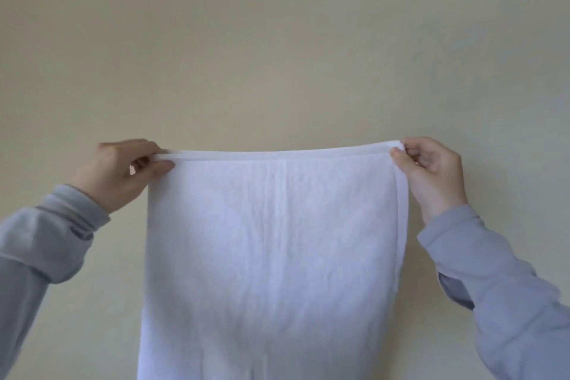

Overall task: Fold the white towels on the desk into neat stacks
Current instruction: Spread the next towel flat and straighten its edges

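Beige wall (pixel 277 40) behind white towel (pixel 271 241); left hand (pixel 120 173), right hand (pixel 431 173) grips pinching top corners

no writing, label or number can be read anywhere here, not on anything in sight.

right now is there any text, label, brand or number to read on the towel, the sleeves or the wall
None. The towel, pinched at its top corners by the left hand and the right hand, shows plain white cloth with no tag in view. The grey sleeves and the wall carry no writing either.
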Tool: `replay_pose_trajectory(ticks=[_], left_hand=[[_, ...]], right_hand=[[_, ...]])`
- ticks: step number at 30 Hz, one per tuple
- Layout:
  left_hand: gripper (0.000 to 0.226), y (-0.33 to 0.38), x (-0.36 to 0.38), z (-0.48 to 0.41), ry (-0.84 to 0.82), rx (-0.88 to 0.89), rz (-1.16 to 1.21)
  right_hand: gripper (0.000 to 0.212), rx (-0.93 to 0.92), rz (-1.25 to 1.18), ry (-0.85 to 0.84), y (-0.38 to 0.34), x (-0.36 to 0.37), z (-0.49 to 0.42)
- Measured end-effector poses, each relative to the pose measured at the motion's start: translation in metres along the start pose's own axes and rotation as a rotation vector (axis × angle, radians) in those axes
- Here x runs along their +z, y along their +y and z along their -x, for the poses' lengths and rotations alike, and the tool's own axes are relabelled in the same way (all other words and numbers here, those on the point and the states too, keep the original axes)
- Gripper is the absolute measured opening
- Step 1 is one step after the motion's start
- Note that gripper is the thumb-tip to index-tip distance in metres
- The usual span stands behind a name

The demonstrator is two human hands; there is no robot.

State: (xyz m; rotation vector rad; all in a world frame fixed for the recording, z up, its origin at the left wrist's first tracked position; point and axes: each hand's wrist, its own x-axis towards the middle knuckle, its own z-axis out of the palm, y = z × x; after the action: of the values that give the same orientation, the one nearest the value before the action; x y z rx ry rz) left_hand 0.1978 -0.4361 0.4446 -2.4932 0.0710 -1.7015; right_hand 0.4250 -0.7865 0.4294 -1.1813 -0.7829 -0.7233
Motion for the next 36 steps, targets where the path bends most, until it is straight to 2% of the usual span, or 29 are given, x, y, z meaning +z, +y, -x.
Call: replay_pose_trajectory(ticks=[2,4,8,11,14,16,19,21,24,27,31,33,36], left_hand=[[0.027,0.000,-0.003,-0.003,0.012,-0.161,0.129],[0.010,-0.002,-0.004,-0.003,-0.030,-0.234,0.223],[0.013,0.006,-0.009,-0.001,-0.113,-0.286,0.347],[0.006,0.017,-0.008,0.000,-0.167,-0.334,0.469],[0.014,0.028,-0.006,0.003,-0.229,-0.356,0.535],[0.030,0.040,-0.004,0.005,-0.282,-0.345,0.509],[0.041,0.055,0.003,0.008,-0.313,-0.258,0.312],[0.044,0.065,0.009,0.009,-0.297,-0.220,0.286],[0.035,0.080,0.021,0.007,-0.242,-0.318,0.470],[0.041,0.090,0.033,0.002,-0.152,-0.472,0.674],[0.030,0.108,0.046,-0.007,-0.162,-0.539,0.824],[0.029,0.120,0.050,-0.013,-0.185,-0.592,0.966],[0.024,0.135,0.055,-0.020,-0.174,-0.629,1.044]], right_hand=[[0.026,0.043,-0.034,-0.011,-0.001,-0.001,0.001],[0.022,0.097,-0.054,-0.021,0.000,0.000,0.007],[0.019,0.194,-0.182,0.016,0.002,-0.001,0.010],[0.016,0.211,-0.203,0.017,0.000,-0.007,0.008],[0.013,0.219,-0.208,0.030,-0.002,-0.016,0.004],[0.012,0.203,-0.180,0.035,-0.005,-0.025,0.001],[0.012,0.171,-0.157,0.043,-0.011,-0.039,-0.002],[0.012,0.156,-0.156,0.057,-0.014,-0.047,-0.003],[0.013,0.151,-0.150,0.076,-0.018,-0.059,-0.006],[0.014,0.173,-0.135,0.105,-0.017,-0.075,-0.007],[0.009,0.206,-0.107,0.138,-0.011,-0.099,-0.006],[0.010,0.214,-0.108,0.147,-0.010,-0.111,-0.005],[0.013,0.202,-0.075,0.161,-0.011,-0.129,-0.005]])
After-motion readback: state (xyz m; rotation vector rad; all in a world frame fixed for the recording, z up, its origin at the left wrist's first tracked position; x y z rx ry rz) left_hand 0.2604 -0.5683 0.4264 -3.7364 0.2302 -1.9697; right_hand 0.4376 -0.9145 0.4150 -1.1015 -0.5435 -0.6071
